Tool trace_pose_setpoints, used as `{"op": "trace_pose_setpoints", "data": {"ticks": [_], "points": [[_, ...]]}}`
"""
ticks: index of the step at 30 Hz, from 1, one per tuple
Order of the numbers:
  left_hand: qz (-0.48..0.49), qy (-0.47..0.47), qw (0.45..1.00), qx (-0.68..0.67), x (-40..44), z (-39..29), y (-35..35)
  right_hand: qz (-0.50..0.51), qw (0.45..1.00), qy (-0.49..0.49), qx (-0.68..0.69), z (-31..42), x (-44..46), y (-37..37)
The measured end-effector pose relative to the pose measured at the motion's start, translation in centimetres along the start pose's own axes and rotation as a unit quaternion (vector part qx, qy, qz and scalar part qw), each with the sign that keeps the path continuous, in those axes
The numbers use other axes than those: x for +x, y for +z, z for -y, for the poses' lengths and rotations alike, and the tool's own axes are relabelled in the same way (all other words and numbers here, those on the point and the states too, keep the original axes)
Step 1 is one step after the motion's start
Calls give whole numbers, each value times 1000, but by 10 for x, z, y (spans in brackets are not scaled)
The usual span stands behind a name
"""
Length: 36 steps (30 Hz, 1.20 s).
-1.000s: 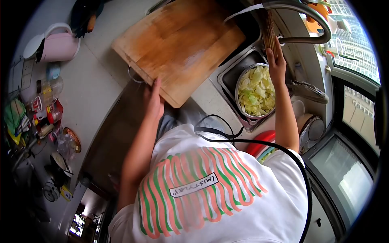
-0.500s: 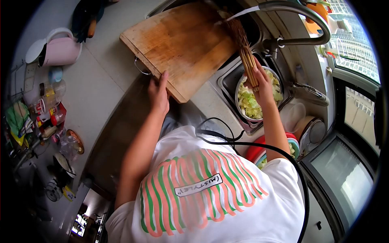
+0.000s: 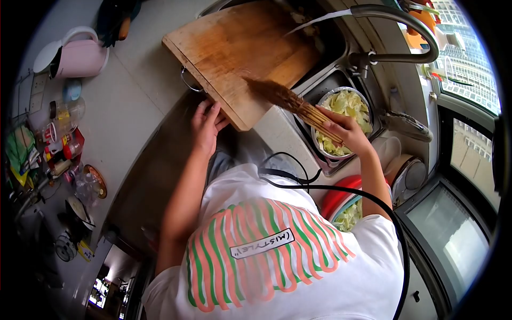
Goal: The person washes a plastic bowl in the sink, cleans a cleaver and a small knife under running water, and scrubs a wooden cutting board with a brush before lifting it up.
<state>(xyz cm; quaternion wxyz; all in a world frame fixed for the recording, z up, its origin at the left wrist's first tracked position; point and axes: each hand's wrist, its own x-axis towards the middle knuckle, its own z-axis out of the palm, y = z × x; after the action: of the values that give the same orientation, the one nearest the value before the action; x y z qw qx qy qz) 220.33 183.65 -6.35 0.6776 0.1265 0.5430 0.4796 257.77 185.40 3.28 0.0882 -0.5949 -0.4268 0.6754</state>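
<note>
A wooden cutting board (image 3: 229, 58) lies across the sink, its near corner jutting out over the counter edge. My left hand (image 3: 207, 128) grips the board's near edge, below its metal ring handle (image 3: 190, 80). In my right hand (image 3: 346, 128) is a hand brush (image 3: 288, 101) with brown bristles and a bundled, stick-like handle. My fingers are closed round the handle, and the bristle tips are over the board's right part. Water (image 3: 314, 20) streams from the curved faucet (image 3: 416, 32) toward the board's far side.
A metal bowl of chopped cabbage (image 3: 349, 104) stands in the right sink basin (image 3: 304, 98). Beside my right arm is a red basin (image 3: 338, 194) holding more leaves. A pink kettle (image 3: 82, 58) and several jars stand on the left counter. A black cable (image 3: 330, 189) crosses my shirt.
My right hand has drawn the brush back toward me, and its bristles have swung left over the near part of the board. My left hand has shifted slightly along the board's edge.
</note>
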Motion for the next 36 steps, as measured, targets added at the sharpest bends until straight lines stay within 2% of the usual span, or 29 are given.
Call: {"op": "trace_pose_setpoints", "data": {"ticks": [2, 3, 4, 6, 9, 12, 13, 15, 16, 17, 20, 22, 23, 26, 27, 28, 30, 32, 33, 34, 36], "points": [[-7, 5, 1000, 5, -3, 1, 1, -88, 991, 66, -71, -10, 15, -6], [-9, 8, 1000, 9, -4, 2, 2, -175, 976, -12, -129, -36, 32, -13], [-12, 14, 1000, 12, -4, 2, 3, -243, 954, -39, -171, -34, 43, -17], [-19, 13, 1000, 19, -7, 1, 5, -285, 944, -42, -159, -9, 39, -16], [-26, 18, 999, 36, -8, 0, 6, -176, 978, -58, -100, 18, 16, 10], [-25, 23, 999, 40, -10, 1, 6, -91, 968, -91, -214, 14, 7, 38], [-22, 25, 999, 41, -10, 1, 6, -103, 970, -38, -218, 6, 15, 41], [-17, 27, 998, 49, -9, 1, 7, -224, 950, -21, -218, -34, 52, 20], [-17, 27, 998, 53, -11, 1, 7, -281, 935, -12, -217, -24, 55, 22], [-23, 27, 998, 58, -12, 2, 7, -290, 934, -12, -207, -15, 47, 19], [-40, 37, 996, 69, -12, 2, 8, -217, 953, -155, -143, -6, 6, 54], [-47, 43, 996, 70, -11, 3, 11, -140, 965, -114, -189, 1, -25, 72], [-47, 47, 995, 68, -9, 4, 12, -122, 960, -141, -209, -1, -32, 77], [-49, 48, 995, 69, -12, 7, 10, -199, 949, 9, -244, -18, -7, 65], [-48, 48, 995, 69, -11, 7, 11, -253, 934, 5, -253, -29, 9, 53], [-48, 49, 995, 69, -11, 6, 11, -301, 937, -71, -162, -23, 19, 52], [-40, 45, 995, 76, -11, 2, 10, -257, 952, -22, -163, 11, 6, 63], [-36, 25, 996, 75, -13, -1, 10, -206, 950, -185, -145, 3, -1, 91], [-38, 13, 997, 66, -13, -1, 11, -158, 952, -181, -187, 10, -5, 97], [-40, 0, 998, 58, -12, -2, 12, -132, 961, -98, -224, 22, -4, 100], [6, -15, 998, 57, -10, -2, 11, -236, 926, -143, -257, -9, 35, 84]]}}
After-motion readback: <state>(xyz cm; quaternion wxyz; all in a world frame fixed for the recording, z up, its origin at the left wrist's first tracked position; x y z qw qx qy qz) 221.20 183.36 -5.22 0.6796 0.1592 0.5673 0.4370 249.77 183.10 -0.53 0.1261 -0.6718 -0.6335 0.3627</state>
